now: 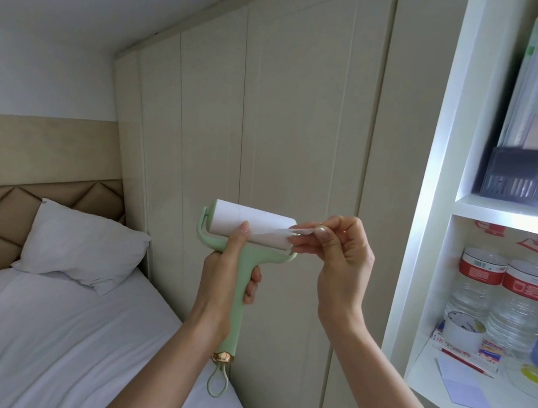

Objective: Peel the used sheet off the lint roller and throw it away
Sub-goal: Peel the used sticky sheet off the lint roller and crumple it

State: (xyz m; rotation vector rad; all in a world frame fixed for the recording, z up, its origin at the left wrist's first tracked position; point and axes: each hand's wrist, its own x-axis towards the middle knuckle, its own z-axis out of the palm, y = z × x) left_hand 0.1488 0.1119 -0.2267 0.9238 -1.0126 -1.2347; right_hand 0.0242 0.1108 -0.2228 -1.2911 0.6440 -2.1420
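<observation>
The lint roller sits above the left hand. Its sheet extends right to the right hand fingertips. The pillow lies left of both, on the bed.

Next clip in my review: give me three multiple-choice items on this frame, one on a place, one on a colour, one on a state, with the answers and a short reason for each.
1. Where is the pillow?
A. on the bed, by the padded headboard
B. on the shelf
C. on the floor

2. What colour is the lint roller's handle?
A. red
B. pale green
C. black

3. What state is the used sheet in?
A. fully flat on the roll
B. one corner lifted off the roll
C. crumpled into a ball

Answers:
1. A: the pillow lies on the bed against the headboard.
2. B: the left hand grips a pale green handle.
3. B: the right hand pinches the used sheet at the roll's right end.
</observation>
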